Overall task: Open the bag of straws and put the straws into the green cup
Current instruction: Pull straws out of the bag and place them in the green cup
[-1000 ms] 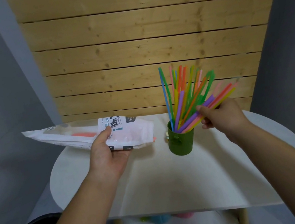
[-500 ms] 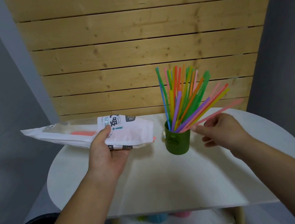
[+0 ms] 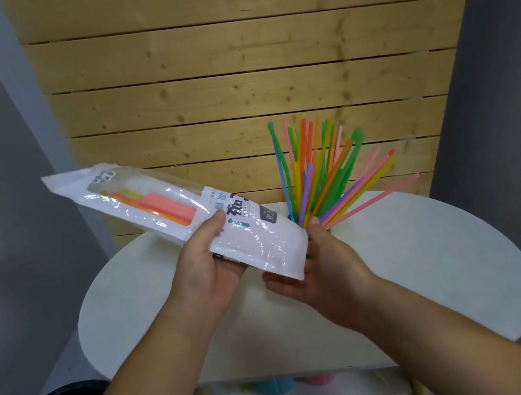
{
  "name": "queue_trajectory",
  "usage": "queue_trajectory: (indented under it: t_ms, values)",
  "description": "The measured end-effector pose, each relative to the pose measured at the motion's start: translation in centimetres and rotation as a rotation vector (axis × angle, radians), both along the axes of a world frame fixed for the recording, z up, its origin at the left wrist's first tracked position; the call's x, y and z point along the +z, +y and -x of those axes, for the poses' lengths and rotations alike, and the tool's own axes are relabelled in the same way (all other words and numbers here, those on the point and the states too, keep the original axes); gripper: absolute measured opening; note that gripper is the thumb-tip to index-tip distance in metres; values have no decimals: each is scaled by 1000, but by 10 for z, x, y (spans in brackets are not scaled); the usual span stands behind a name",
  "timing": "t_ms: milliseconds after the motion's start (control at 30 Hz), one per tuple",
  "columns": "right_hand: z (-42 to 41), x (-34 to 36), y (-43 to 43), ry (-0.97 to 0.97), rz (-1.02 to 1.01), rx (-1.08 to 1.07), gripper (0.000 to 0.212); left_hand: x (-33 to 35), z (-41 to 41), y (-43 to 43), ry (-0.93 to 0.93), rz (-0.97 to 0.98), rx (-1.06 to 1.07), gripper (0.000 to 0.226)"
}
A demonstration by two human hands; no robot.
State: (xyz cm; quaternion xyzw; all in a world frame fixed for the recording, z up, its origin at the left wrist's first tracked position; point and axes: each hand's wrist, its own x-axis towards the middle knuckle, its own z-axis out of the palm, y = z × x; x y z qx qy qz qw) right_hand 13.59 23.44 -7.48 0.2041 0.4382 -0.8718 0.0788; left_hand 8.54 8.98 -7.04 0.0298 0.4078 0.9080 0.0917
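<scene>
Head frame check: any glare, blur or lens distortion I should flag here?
Head view: the wide-angle lens tilts and bows the wooden slat wall; glints of glare on the clear straw bag; left hand and right hand slightly soft; coloured things on the lower shelf too blurred to identify.

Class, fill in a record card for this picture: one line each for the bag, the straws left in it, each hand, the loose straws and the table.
bag: clear and white, held up, tilted, lower end to the right
straws in bag: a few, orange and pink, in the upper end
left hand: grips the bag's middle, thumb on top
right hand: palm up, fingers under the bag's lower end
loose straws: many colours, fanned upward; bases hidden behind bag and right hand
table: white, rounded
</scene>
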Motion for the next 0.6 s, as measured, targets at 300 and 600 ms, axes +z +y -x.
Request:
queue_trajectory:
  t_ms: [300,600]
  values:
    - [10,-6,1,-40,-211,0,41,1,7,-10,-10,49,78,19]
    - [8,-1,24,226,-457,-54,16,-10,16,-18,-179,-42,122,14]
